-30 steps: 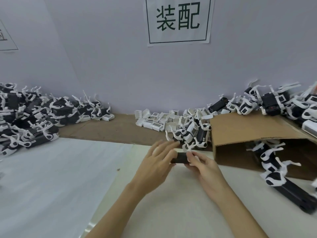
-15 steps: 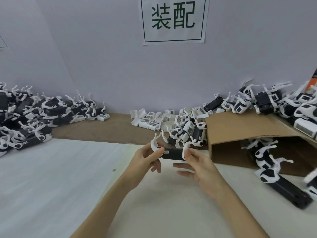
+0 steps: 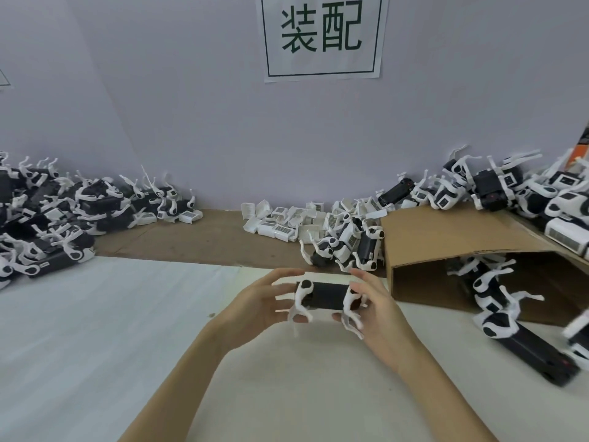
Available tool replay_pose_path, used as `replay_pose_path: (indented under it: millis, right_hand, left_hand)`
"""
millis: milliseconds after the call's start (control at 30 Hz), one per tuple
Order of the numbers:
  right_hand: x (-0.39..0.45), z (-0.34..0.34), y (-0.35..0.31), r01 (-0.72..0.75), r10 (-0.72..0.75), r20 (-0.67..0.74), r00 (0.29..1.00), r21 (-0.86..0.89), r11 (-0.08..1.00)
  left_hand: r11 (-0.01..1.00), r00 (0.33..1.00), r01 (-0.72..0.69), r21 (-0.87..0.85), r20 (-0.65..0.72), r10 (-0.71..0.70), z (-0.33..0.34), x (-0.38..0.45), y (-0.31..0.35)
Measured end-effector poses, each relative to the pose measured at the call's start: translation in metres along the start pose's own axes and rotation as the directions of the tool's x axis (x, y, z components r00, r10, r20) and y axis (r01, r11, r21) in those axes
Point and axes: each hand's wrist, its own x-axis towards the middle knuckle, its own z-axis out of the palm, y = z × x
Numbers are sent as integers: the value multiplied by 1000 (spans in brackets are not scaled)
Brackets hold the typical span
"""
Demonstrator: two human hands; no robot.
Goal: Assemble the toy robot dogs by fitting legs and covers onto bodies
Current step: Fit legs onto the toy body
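**Both hands hold one toy dog body above the table**

Gripping from either end, the left hand (image 3: 258,306) and right hand (image 3: 379,309) hold a black toy body (image 3: 328,295) between them, above the white table (image 3: 95,330). White legs (image 3: 299,309) hang from the body's near side at both ends. Loose white covers (image 3: 280,220) lie by the wall, with finished dogs (image 3: 47,215) piled left and a cardboard box (image 3: 446,247) on the right.

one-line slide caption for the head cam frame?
Both hands, left hand and right hand, hold a black toy dog body with white legs above the table.
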Motion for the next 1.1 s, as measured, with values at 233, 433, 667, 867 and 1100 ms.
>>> replay_pose_path:
  millis: [233, 433, 667, 867, 1100]
  right_hand:
    - [2, 3, 5, 130, -129, 16, 991, -230, 965]
    - [-2, 5, 6, 194, -175, 85, 981, -448, 873]
    - [-11, 22, 20, 386, -458, 25, 888, -582, 716]
    - [-16, 33, 26, 441, -400, 185, 898, -359, 823]
    - [-11, 26, 22, 234, -294, 31, 955, -683, 692]
  left_hand:
    - [948, 959, -20, 319, -262, 108, 18, 10, -12]
    - [892, 939, -84, 445, -264, 220, 15, 4, -13]
    - [695, 910, -165, 699, -165, 381, 38, 6, -17]
    - [934, 898, -178, 310, -336, 283, 41, 7, -7]
    - [958, 978, -141, -251, -186, 95, 38, 7, -11]
